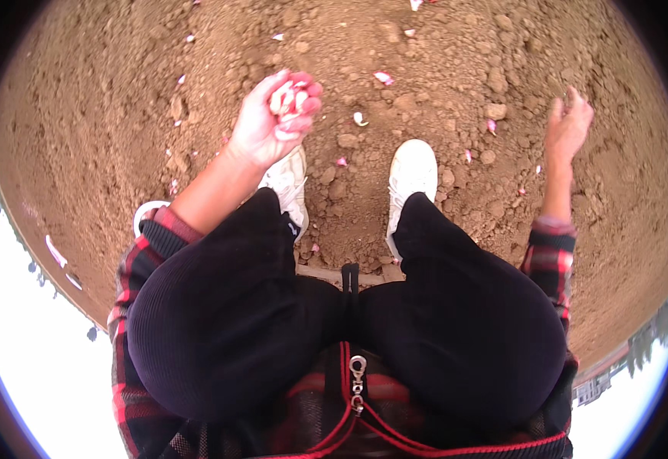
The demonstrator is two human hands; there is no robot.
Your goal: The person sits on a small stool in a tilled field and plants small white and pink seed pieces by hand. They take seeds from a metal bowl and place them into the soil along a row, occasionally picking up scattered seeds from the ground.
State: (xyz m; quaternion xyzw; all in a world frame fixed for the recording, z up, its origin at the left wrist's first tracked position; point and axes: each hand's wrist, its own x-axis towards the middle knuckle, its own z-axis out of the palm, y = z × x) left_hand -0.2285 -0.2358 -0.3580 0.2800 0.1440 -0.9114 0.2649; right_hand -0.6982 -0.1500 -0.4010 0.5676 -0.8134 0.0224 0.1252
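My left hand [265, 117] is palm up over the soil beyond my left shoe, its fingers curled around several pink-and-white garlic cloves [289, 102]. On the right, my right hand [569, 123] hangs above the soil with its fingers bent; whether a small thing sits at its fingertips cannot be told. Between the hands, a white clove [360, 119] lies on the soil, with a pink clove [384, 78] beyond it. Another pink clove [492, 126] lies left of my right hand.
Loose brown soil [454, 69] with clods spreads all around. My white shoes [414, 166] stand on it, below my bent knees. A wooden piece [340, 276] shows between my legs. A white rim [147, 212] peeks out beside my left sleeve.
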